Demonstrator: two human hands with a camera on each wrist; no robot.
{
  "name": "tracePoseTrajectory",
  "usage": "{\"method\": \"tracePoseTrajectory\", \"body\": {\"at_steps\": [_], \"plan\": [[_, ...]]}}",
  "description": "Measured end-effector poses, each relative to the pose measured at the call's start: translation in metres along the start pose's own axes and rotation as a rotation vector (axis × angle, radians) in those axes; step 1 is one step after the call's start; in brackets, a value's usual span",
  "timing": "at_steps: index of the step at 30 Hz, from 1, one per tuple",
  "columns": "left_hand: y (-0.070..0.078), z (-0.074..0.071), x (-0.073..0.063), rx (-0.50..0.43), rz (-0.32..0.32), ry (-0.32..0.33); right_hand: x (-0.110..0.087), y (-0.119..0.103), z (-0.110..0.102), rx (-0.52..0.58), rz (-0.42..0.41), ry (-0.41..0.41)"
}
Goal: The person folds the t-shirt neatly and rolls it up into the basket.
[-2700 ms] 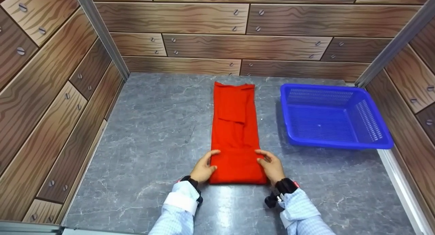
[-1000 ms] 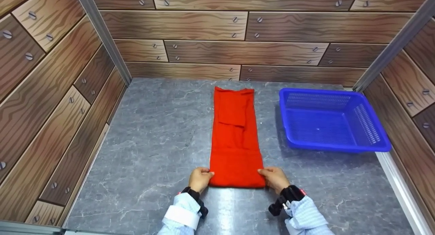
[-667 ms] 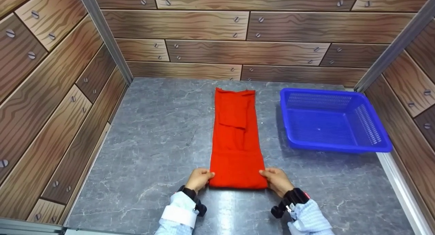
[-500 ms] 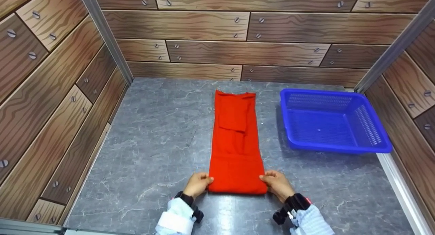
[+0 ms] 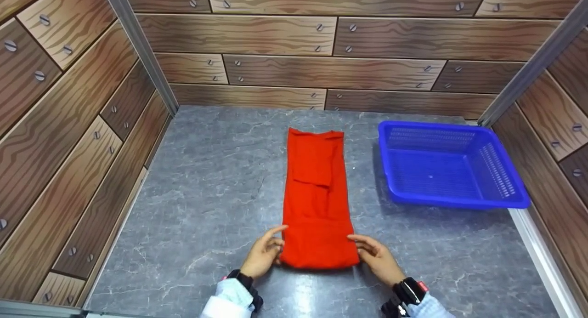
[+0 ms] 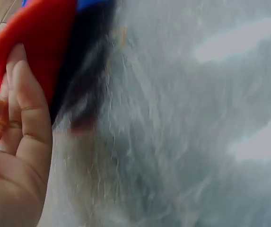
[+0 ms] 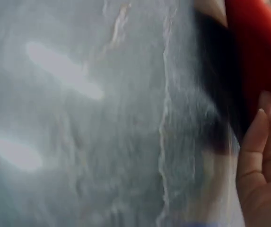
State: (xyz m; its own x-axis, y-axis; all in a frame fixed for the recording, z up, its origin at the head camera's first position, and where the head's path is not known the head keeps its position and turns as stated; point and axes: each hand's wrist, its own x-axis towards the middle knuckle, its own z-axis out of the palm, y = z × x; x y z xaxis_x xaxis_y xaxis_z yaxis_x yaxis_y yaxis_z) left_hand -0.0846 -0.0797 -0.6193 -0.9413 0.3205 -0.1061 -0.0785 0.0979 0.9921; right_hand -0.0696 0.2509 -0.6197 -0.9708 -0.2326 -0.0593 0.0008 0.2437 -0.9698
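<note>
A red garment (image 5: 317,207), folded into a long strip, lies on the grey marbled tabletop. A narrower folded flap, perhaps a sleeve, lies along its far half, and the near end is folded over. My left hand (image 5: 261,257) is at the near left corner, its index finger extended along the edge. Opposite it, my right hand (image 5: 381,262) touches the near right edge with loosely extended fingers. In the left wrist view, the fingers (image 6: 31,111) lie against the red cloth (image 6: 40,38). The right wrist view likewise has fingertips touching the red cloth (image 7: 260,52).
To the right stands a blue plastic basket (image 5: 432,171) with perforated sides and nothing in it. Wood-patterned walls (image 5: 257,70) enclose the grey tabletop (image 5: 206,180) at the back and both sides.
The garment has slid toward me, away from the back wall. Both hands pinched its near corners and moved nearer with it; now their fingers have loosened and spread along the edges.
</note>
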Motion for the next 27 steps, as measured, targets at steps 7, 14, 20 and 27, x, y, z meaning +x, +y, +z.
{"method": "tracePoseTrajectory", "body": {"at_steps": [7,14,20,27], "plan": [[-0.003,-0.007,0.01,0.729,0.168,-0.077,0.004,0.008,0.003,-0.751,-0.392,0.029],[-0.005,-0.008,0.012,0.999,0.298,-0.009,0.013,0.01,0.002,-0.888,-0.482,0.083],[0.005,-0.011,0.01,0.836,0.395,0.075,0.016,-0.003,-0.004,-0.665,-0.563,0.171],[0.02,-0.012,0.006,0.534,0.407,0.059,0.006,-0.023,-0.006,-0.327,-0.339,0.054]]}}
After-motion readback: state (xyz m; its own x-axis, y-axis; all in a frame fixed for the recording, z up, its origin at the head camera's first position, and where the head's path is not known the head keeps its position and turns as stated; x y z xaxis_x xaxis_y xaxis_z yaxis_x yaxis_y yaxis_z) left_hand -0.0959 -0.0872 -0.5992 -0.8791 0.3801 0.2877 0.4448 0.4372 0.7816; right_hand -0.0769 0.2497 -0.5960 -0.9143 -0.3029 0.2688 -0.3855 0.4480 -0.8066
